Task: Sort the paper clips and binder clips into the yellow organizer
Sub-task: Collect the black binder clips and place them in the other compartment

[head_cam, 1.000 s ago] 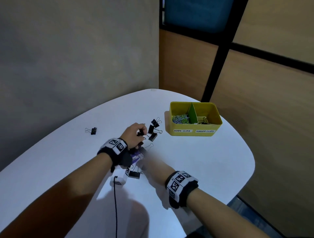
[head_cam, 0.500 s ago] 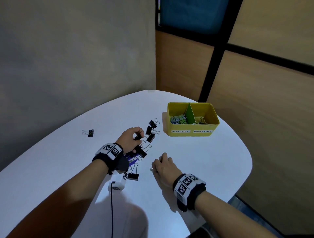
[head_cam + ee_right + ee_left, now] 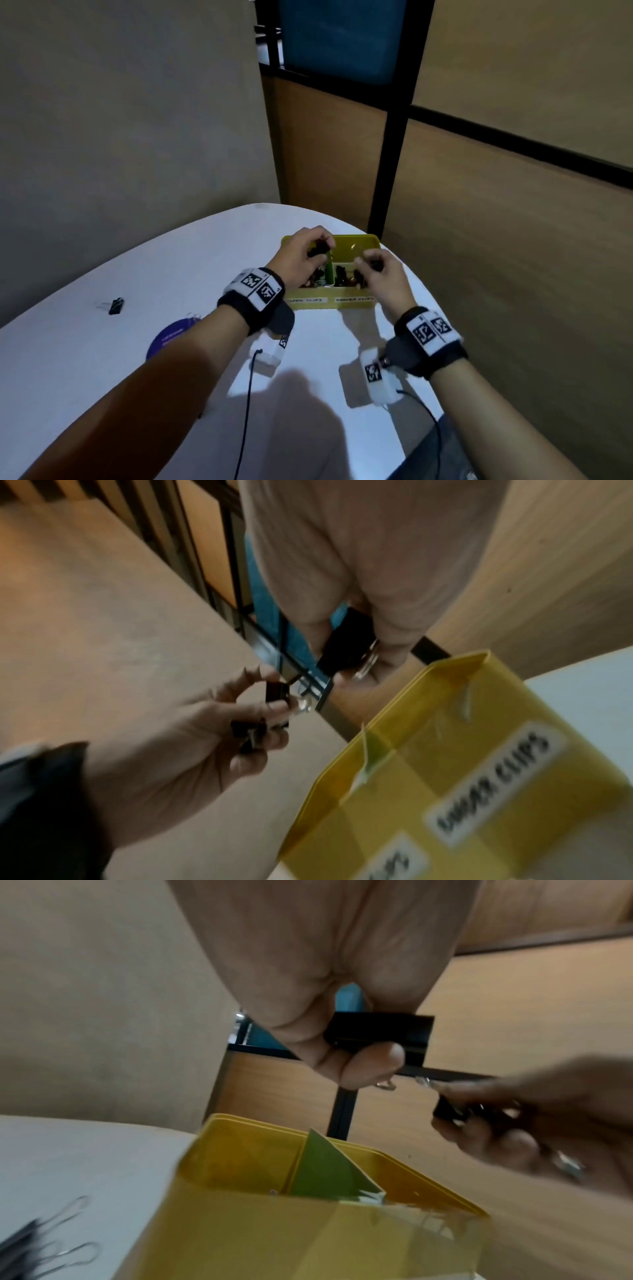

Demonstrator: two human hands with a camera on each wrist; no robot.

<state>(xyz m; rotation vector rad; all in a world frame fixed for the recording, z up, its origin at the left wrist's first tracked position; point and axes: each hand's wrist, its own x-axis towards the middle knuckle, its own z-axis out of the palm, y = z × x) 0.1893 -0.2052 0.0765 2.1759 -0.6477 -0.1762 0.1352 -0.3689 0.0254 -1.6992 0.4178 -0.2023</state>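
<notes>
The yellow organizer (image 3: 329, 303) stands on the white table (image 3: 171, 260), split by a green divider (image 3: 325, 1169). My left hand (image 3: 320, 248) hovers over its left side and pinches black binder clips (image 3: 377, 1037). My right hand (image 3: 371, 262) hangs over the right compartment, labelled "BINDER CLIPS" (image 3: 489, 780), and grips a black binder clip (image 3: 346, 645). Dark clips lie in the right compartment (image 3: 342, 274). The left compartment is mostly hidden by my left hand.
One binder clip (image 3: 116, 306) lies alone on the table at the left. More binder clips (image 3: 34, 1242) rest on the table beside the organizer in the left wrist view. A purple round object (image 3: 171, 337) peeks out beside my left forearm. Wall panels stand close behind the table.
Both hands have left the pile of clips on the table and risen forward to above the organizer, each carrying binder clips. The camera has tilted with them.
</notes>
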